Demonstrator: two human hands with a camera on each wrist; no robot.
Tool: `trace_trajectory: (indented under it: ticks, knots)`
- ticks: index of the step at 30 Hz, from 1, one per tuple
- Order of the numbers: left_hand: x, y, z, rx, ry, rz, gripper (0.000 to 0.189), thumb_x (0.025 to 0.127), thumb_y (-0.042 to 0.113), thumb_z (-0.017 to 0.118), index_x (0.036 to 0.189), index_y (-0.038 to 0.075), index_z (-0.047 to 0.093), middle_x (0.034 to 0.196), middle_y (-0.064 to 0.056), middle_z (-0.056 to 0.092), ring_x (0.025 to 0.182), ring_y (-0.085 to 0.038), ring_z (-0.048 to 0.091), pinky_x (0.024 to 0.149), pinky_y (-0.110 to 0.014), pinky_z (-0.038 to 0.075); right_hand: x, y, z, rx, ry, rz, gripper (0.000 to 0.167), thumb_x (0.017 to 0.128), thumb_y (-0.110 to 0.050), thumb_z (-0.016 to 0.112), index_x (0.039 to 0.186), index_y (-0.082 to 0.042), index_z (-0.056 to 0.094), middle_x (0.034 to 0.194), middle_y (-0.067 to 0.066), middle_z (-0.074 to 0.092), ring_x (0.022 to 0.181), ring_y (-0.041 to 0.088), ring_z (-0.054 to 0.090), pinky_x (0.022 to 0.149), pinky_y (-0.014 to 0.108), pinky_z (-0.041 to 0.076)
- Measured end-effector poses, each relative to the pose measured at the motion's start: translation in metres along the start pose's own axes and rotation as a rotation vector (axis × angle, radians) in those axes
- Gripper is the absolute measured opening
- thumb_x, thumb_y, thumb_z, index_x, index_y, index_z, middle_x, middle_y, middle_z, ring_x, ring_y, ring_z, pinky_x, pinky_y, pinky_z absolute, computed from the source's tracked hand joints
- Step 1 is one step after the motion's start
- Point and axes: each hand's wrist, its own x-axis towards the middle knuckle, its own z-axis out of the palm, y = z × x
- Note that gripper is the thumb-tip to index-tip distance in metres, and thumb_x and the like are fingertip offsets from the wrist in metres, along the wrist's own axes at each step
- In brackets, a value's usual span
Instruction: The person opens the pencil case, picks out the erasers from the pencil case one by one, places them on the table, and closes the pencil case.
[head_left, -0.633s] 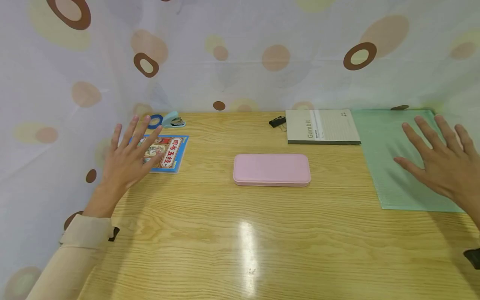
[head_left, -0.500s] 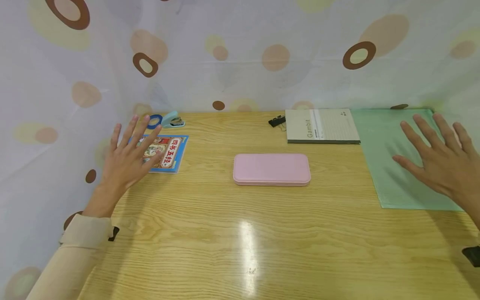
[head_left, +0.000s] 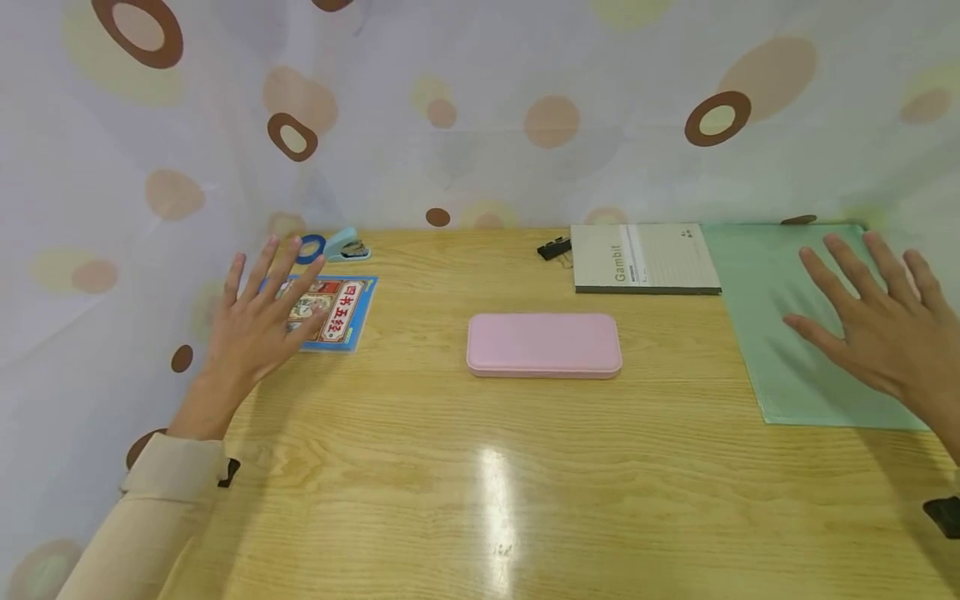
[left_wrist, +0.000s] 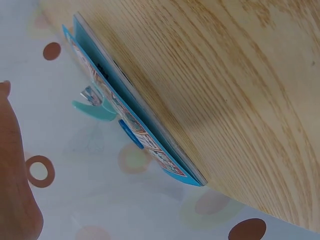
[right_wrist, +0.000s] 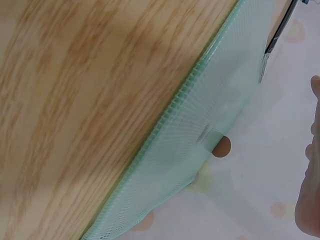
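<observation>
My left hand [head_left: 258,321] hovers with spread fingers over a blue-bordered picture book [head_left: 341,312] on the left of the table, partly covering it. Just behind the book are a roll of blue tape [head_left: 311,248] and a light blue stapler [head_left: 348,245]. On the right, my right hand [head_left: 885,321] is held, fingers spread, above a green mesh pouch [head_left: 795,375]. Neither hand holds anything. A pink pencil case [head_left: 543,345] lies closed in the middle. In the left wrist view the book [left_wrist: 135,110] shows edge-on; the right wrist view shows the pouch [right_wrist: 200,110].
A grey notebook [head_left: 645,258] marked "Gambit" lies at the back, overlapping the pouch's left edge. Beside it is a black binder clip [head_left: 555,247]. Dotted white cloth [head_left: 495,167] walls in the back and sides of the wooden table [head_left: 600,500].
Both hands stay spread in nearly the same places. The whole head view has shifted slightly, so things appear a little lower; nothing on the table has moved.
</observation>
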Motion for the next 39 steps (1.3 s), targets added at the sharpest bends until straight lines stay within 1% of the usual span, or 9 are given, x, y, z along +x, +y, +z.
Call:
trace_trajectory:
  ticks: [2,7,11,13,18,22,29,36,39]
  knots:
    - [-0.0006,0.0001,0.0006,-0.004,-0.003,-0.002,0.078,0.102,0.074,0.017,0.167,0.030,0.023,0.175,0.002,0.005,0.161,-0.024,0.001,0.127,-0.051,-0.005,0.0009,0.0008,-0.0022,0.026,-0.039,0.007,0.082,0.101,-0.074,0.028,0.162,-0.021,0.037,0.169,0.005,0.031,0.157,0.034,0.019,0.123,0.059,0.010]
    - [0.0001,0.0004,0.0031,-0.001,-0.001,0.002,0.078,0.103,0.074,0.017,0.167,0.030,0.023,0.175,0.004,0.002,0.161,-0.026,0.004,0.126,-0.053,-0.002,0.0019,0.0007,-0.0016,0.014,-0.002,0.004,0.081,0.101,-0.074,0.030,0.160,-0.020,0.041,0.166,0.006,0.036,0.156,0.035,0.024,0.123,0.059,0.014]
    - [0.0005,0.0004,0.0045,0.001,0.034,0.020,0.078,0.103,0.072,0.020,0.166,0.028,0.027,0.175,0.001,0.008,0.161,-0.027,0.007,0.127,-0.053,-0.002,0.0006,-0.0005,-0.0028,0.017,-0.011,0.013,0.081,0.100,-0.074,0.030,0.161,-0.022,0.039,0.167,0.006,0.034,0.157,0.034,0.022,0.123,0.058,0.012]
    - [0.0004,0.0002,0.0045,0.003,0.047,0.025,0.077,0.103,0.072,0.022,0.165,0.027,0.029,0.175,0.000,0.009,0.161,-0.026,0.007,0.127,-0.053,-0.001,0.0006,-0.0014,-0.0023,0.010,0.004,0.012,0.081,0.101,-0.074,0.029,0.161,-0.022,0.040,0.167,0.005,0.035,0.156,0.033,0.023,0.123,0.057,0.013]
    - [-0.0004,0.0004,0.0025,0.002,0.010,0.008,0.076,0.104,0.071,0.023,0.166,0.027,0.028,0.175,0.002,0.006,0.161,-0.021,0.000,0.126,-0.054,0.000,0.0022,-0.0024,0.0000,-0.015,0.052,0.005,0.079,0.101,-0.074,0.027,0.159,-0.022,0.044,0.165,0.004,0.038,0.155,0.031,0.027,0.122,0.056,0.016]
    - [-0.0006,0.0004,0.0004,0.004,-0.010,-0.002,0.074,0.104,0.066,0.031,0.166,0.026,0.029,0.175,0.003,0.004,0.161,-0.020,-0.002,0.127,-0.054,0.000,0.0033,-0.0023,-0.0018,0.009,0.002,0.007,0.081,0.101,-0.074,0.029,0.161,-0.021,0.040,0.167,0.005,0.034,0.156,0.033,0.022,0.123,0.058,0.013]
    - [-0.0009,0.0004,-0.0009,0.008,-0.006,0.007,0.073,0.102,0.060,0.040,0.166,0.026,0.028,0.175,0.003,0.004,0.161,-0.020,-0.002,0.127,-0.052,-0.002,0.0033,-0.0023,-0.0050,0.012,-0.027,0.004,0.081,0.101,-0.073,0.029,0.162,-0.020,0.038,0.168,0.007,0.033,0.157,0.035,0.021,0.123,0.059,0.012]
    - [-0.0007,0.0008,-0.0014,0.014,-0.020,0.005,0.076,0.101,0.057,0.046,0.167,0.027,0.024,0.175,-0.001,0.009,0.161,-0.025,0.004,0.127,-0.050,-0.004,0.0027,-0.0018,-0.0041,-0.005,0.029,0.006,0.080,0.101,-0.074,0.029,0.159,-0.022,0.043,0.165,0.005,0.038,0.155,0.031,0.025,0.122,0.057,0.015]
    - [-0.0007,0.0008,-0.0013,0.017,-0.025,0.005,0.077,0.101,0.057,0.045,0.168,0.027,0.021,0.175,-0.001,0.007,0.161,-0.023,0.001,0.127,-0.050,-0.005,-0.0001,0.0000,-0.0064,0.010,-0.045,0.024,0.082,0.100,-0.076,0.027,0.163,-0.024,0.036,0.169,0.004,0.031,0.157,0.033,0.020,0.124,0.058,0.011]
